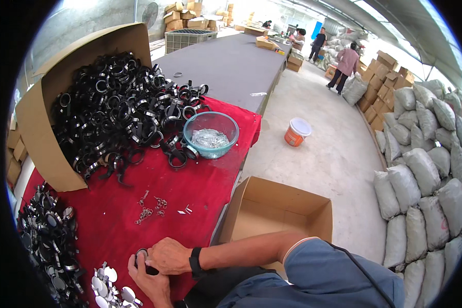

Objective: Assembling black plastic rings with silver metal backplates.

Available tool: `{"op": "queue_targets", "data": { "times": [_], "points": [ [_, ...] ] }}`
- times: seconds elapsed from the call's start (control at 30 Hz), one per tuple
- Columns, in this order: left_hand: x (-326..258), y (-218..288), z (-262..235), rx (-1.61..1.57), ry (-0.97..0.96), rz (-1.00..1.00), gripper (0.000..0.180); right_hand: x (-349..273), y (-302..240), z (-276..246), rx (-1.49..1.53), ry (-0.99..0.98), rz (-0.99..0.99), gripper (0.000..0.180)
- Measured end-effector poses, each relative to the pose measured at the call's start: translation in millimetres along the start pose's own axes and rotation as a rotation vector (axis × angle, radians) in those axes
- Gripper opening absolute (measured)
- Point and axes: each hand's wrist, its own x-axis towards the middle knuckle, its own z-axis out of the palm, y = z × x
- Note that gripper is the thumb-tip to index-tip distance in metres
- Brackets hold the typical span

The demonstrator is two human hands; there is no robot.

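Note:
Close to the table's front edge, my left hand (pixel 148 283) grips a small black round part (pixel 151 270), its fingers curled about the side. My right hand (pixel 170 255), a black band on its wrist, bends over the same part with its fingers pressed on it. The hands hide most of the part. Just below them lies a pile of white discs (pixel 102 285). Farther forward on the red cloth (pixel 190 187) are small metal pieces (pixel 145 213) and a few white slips (pixel 186 210).
A tipped cardboard box (pixel 51 138) spills black rings (pixel 123 110). Beside them stands a bowl (pixel 210 149) of clear pieces. More black parts (pixel 51 246) lie at left. An open carton (pixel 280 205), an orange bucket (pixel 296 132) and stacked sacks (pixel 421 174) are rightward. People stand farther off.

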Motion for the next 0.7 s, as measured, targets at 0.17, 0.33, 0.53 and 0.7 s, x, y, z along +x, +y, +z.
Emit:
{"op": "queue_targets", "data": {
  "times": [0.17, 0.33, 0.53, 0.7],
  "points": [
    [0.8, 1.4, -2.4, 0.004, -0.003, 0.038, 0.046, -4.6, -4.7, -3.3, 0.073, 0.048, 0.148, 0.047],
    [-3.1, -16.1, -7.5, 0.021, -0.007, 0.081, 0.052, -6.0, -17.0, -24.8, 0.025, -0.184, 0.223, 0.061],
    [-6.4, 0.4, -29.6, -0.072, -0.072, 0.028, 0.069, -17.9, -6.4, -37.0, 0.166, -0.308, 0.268, 0.061],
    [-1.3, 31.6, -34.9, -0.41, -0.106, 0.061, 0.093, -44.1, 26.8, -62.2, 1.324, -0.247, 0.665, 0.062]
  ]
}}
